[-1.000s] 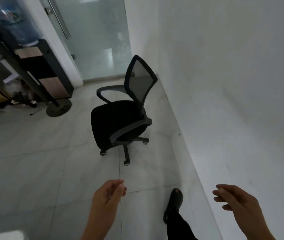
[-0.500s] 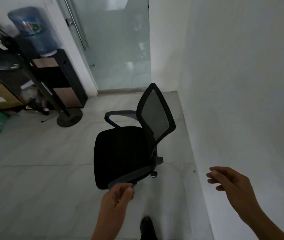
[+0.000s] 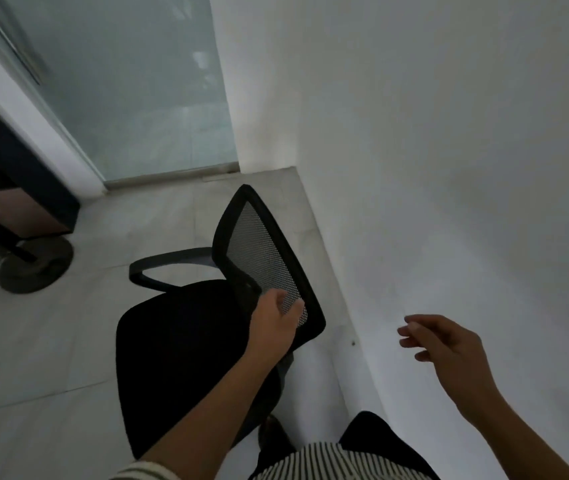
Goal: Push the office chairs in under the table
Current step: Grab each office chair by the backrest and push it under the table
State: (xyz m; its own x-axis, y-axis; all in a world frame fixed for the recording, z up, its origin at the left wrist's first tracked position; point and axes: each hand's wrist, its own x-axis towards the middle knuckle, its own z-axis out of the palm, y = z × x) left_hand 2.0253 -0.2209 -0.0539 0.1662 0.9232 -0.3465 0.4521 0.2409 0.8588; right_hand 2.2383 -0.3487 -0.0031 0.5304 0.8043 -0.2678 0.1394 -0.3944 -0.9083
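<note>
Hovering left hand [image 3: 273,323] at office chair backrest [image 3: 259,251].

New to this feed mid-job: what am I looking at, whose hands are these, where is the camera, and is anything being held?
This is one picture from a camera worn on a person's head, looking down. There is no machine, only two bare hands. The left hand is at the mesh backrest of a black office chair on the tiled floor. Its fingers curve at the near edge, not clearly gripping. The right hand is open in front of the white wall, holding nothing. No table shows.
</note>
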